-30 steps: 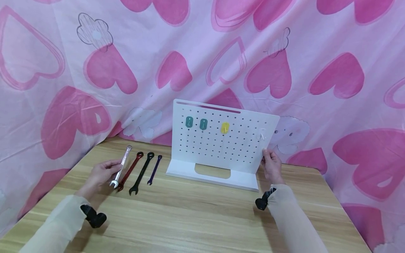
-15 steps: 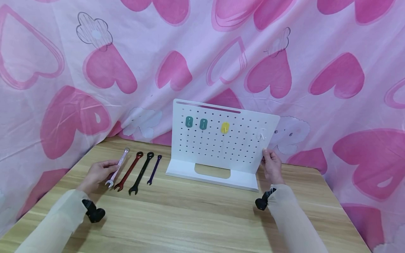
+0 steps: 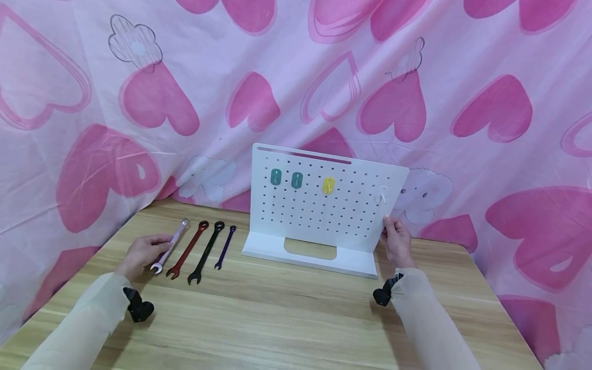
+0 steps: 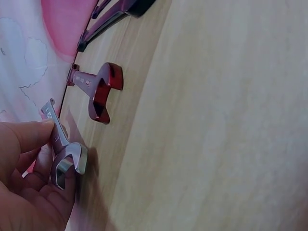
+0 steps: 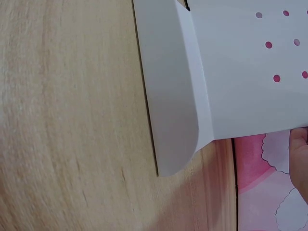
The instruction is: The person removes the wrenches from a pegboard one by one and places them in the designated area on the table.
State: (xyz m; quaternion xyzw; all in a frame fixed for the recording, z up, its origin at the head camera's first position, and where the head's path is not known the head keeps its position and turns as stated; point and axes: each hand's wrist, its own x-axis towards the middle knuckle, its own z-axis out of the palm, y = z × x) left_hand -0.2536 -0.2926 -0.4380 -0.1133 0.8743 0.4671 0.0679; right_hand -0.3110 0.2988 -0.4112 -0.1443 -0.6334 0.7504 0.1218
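My left hand (image 3: 144,253) pinches a silver combination wrench (image 3: 170,246) between thumb and fingers, its open end toward me. In the left wrist view the silver wrench (image 4: 60,139) is close over the table, its shadow beside it. To its right lie a red wrench (image 3: 187,251), a black wrench (image 3: 206,253) and a smaller purple wrench (image 3: 225,247), side by side. My right hand (image 3: 396,240) grips the right edge of a white pegboard stand (image 3: 319,216), thumb in front, the other fingers mostly hidden behind the panel.
Two green hooks (image 3: 297,180), a yellow hook (image 3: 328,185) and a clear hook (image 3: 382,195) are fixed on the pegboard. The stand's base rests on the wooden table (image 3: 287,318). A pink heart-patterned curtain (image 3: 287,51) hangs right behind the table.
My left hand has moved left and lower with the silver wrench, away from the red wrench. My right hand has stayed on the pegboard's edge.
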